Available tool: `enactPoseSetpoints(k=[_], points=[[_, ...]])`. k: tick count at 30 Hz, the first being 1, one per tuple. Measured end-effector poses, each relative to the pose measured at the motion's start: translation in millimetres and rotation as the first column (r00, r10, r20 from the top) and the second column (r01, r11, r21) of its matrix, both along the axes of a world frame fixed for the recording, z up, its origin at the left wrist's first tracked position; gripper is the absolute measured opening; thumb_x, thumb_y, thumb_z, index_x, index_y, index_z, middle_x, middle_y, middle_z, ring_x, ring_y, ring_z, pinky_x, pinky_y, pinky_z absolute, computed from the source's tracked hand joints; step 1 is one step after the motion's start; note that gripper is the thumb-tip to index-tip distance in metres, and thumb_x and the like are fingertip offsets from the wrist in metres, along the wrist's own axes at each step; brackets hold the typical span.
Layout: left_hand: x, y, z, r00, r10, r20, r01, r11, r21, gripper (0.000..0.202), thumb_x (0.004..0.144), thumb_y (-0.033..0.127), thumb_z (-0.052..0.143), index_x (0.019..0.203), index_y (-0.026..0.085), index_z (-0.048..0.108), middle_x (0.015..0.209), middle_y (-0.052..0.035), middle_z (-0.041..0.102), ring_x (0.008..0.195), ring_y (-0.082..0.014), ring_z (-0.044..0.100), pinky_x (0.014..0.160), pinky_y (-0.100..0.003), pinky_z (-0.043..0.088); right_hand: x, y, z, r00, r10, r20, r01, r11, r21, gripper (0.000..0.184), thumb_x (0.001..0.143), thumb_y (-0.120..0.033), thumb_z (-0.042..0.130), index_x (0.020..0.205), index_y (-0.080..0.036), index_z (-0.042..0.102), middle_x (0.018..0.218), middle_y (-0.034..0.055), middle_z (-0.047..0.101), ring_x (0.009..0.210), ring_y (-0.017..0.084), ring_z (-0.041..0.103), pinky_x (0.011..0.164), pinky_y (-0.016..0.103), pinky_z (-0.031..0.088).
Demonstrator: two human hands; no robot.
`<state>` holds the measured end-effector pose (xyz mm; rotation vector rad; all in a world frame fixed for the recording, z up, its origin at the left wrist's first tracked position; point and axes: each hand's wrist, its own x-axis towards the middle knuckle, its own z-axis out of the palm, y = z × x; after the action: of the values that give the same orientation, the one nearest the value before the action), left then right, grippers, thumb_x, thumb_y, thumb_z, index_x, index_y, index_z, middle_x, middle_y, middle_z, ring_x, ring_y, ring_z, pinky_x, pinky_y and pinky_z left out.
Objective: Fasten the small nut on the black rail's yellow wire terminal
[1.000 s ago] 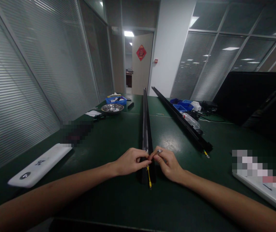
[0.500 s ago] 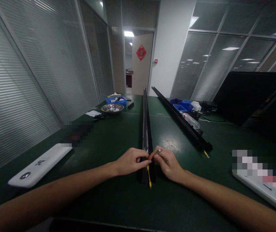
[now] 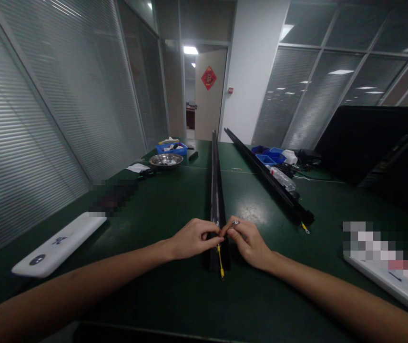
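A long black rail point(image 3: 215, 181) runs away from me down the middle of the green table point(image 3: 161, 214). At its near end a yellow wire point(image 3: 220, 259) hangs out and ends in a small terminal. My left hand point(image 3: 193, 238) and my right hand point(image 3: 247, 240) meet over the rail's near end, fingertips pinched together on something small where the wire enters the rail. What they pinch is too small to name. A small silvery part point(image 3: 236, 222) rests on my right hand's knuckles.
A second black rail point(image 3: 271, 183) with its own yellow wire lies to the right. White panels lie at the left point(image 3: 57, 243) and right point(image 3: 393, 281). A metal bowl point(image 3: 166, 160), blue bins point(image 3: 266, 156) and a plastic bottle point(image 3: 281, 177) sit farther back. A big black screen point(image 3: 375, 143) stands at right.
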<state>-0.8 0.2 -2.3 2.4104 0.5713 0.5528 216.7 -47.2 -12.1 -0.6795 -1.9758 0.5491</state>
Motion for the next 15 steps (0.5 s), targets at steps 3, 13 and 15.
enactPoseSetpoints(k=[3,13,15], points=[[-0.2,-0.2,0.8,1.000,-0.008,-0.002,0.008,1.000,0.004,0.025,0.102,0.033,0.056,0.093,0.014,0.069,0.076,0.0006,0.059,0.063,-0.0103,0.051,0.058,-0.020,0.036,-0.2,-0.9,0.2,1.000,-0.013,0.007,0.013,1.000,0.002,0.029,0.108,-0.026,0.046,0.098,-0.019,0.072,0.088,0.0057,0.067,0.081,0.019,0.065,0.076,0.031,0.052],[-0.6,0.2,1.2,1.000,-0.002,-0.012,0.002,1.000,-0.009,0.025,0.102,0.033,0.056,0.093,0.014,0.069,0.076,0.0008,0.058,0.062,-0.0102,0.049,0.058,-0.020,0.035,-0.4,-0.3,-0.4,1.000,-0.012,0.019,0.012,1.000,-0.024,0.030,0.109,-0.027,0.045,0.098,-0.019,0.072,0.089,0.0060,0.067,0.081,0.019,0.064,0.076,0.031,0.052],[-0.4,0.3,0.7,1.000,0.008,-0.013,-0.009,1.000,-0.009,0.025,0.102,0.034,0.057,0.093,0.014,0.069,0.074,0.0014,0.057,0.061,-0.0099,0.048,0.057,-0.020,0.034,-0.4,0.0,-0.6,1.000,-0.012,0.014,0.012,1.000,-0.027,0.030,0.109,-0.027,0.045,0.095,-0.019,0.071,0.087,0.0053,0.066,0.079,0.018,0.063,0.075,0.031,0.051]])
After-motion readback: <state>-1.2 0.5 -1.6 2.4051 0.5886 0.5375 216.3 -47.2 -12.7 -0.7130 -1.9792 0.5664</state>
